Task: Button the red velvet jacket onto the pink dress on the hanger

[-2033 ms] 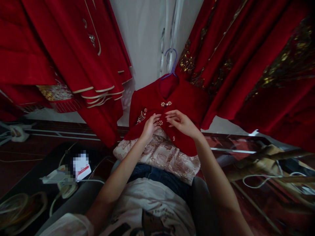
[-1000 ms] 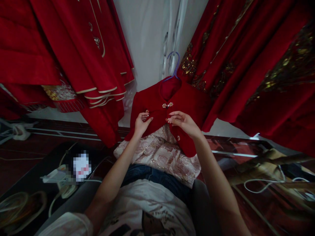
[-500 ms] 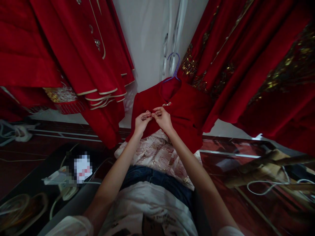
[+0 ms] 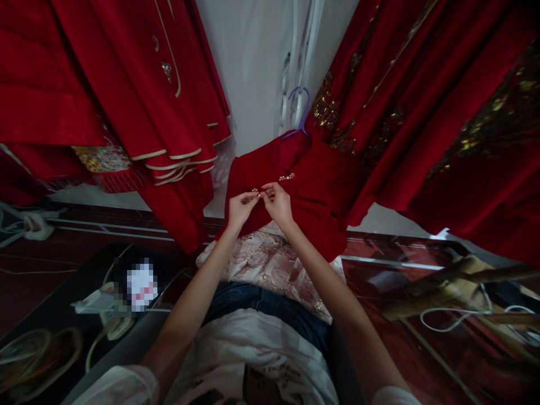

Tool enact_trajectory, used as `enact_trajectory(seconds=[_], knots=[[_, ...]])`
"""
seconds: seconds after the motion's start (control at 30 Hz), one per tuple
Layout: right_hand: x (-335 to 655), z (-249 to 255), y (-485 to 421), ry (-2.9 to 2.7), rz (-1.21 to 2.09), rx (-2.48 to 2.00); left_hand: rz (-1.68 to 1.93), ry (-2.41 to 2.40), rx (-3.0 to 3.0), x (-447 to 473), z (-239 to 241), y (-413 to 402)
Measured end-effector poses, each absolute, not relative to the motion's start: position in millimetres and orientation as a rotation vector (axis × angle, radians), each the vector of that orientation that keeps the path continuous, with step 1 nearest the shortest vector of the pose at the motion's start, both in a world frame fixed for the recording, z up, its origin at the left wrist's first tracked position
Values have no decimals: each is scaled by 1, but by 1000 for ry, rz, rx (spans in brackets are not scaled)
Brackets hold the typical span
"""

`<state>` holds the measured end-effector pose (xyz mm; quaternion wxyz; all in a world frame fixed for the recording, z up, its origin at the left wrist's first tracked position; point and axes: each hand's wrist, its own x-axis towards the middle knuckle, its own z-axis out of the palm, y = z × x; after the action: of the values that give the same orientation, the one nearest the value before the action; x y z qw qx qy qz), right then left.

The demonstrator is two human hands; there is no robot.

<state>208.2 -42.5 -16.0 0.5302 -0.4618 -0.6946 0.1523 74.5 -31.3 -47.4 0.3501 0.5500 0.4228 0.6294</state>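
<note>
A red garment (image 4: 312, 188) on a purple hanger (image 4: 304, 115) lies spread in front of me, its lower part over my lap. My left hand (image 4: 242, 209) is closed in a pinch, fingertips at a small pearl-beaded fastening (image 4: 255, 190) on the left of the garment's front. Meeting it fingertip to fingertip, my right hand (image 4: 278, 205) pinches the same beaded piece; the exact grip is too small to make out. Another pearl-beaded ornament (image 4: 287, 176) shows just above my right hand, below the collar. Under the garment, a pale pink and gold patterned cloth (image 4: 265, 253) covers my thighs.
Red garments with pale piping (image 4: 181, 129) hang at the left, and gold-sequined red ones (image 4: 392, 118) at the right. A dark table (image 4: 63, 298) at my left bears a phone-like blurred item, a power strip and tape rolls. Wooden pieces and white cord (image 4: 455, 315) lie at the right.
Both hands stay pinched together at the beaded fastening, with only tiny finger shifts. The view has moved very slightly.
</note>
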Motion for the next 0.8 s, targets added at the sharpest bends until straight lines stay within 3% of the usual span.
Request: enact_trajectory(seconds=[0.2,0.53,0.67,0.8], knots=[[237,-19,-59,-1821,516,-1079,1477,995,1682,59,-52,-38],[306,-28,-84,-1962,556,-1410,1321,1402,1876,30,-102,-71],[289,-36,-89,-2086,437,-1506,1382,1523,1830,45,-91,-88],[268,-45,-91,-2011,291,-1579,1684,1498,1645,68,-73,-98]])
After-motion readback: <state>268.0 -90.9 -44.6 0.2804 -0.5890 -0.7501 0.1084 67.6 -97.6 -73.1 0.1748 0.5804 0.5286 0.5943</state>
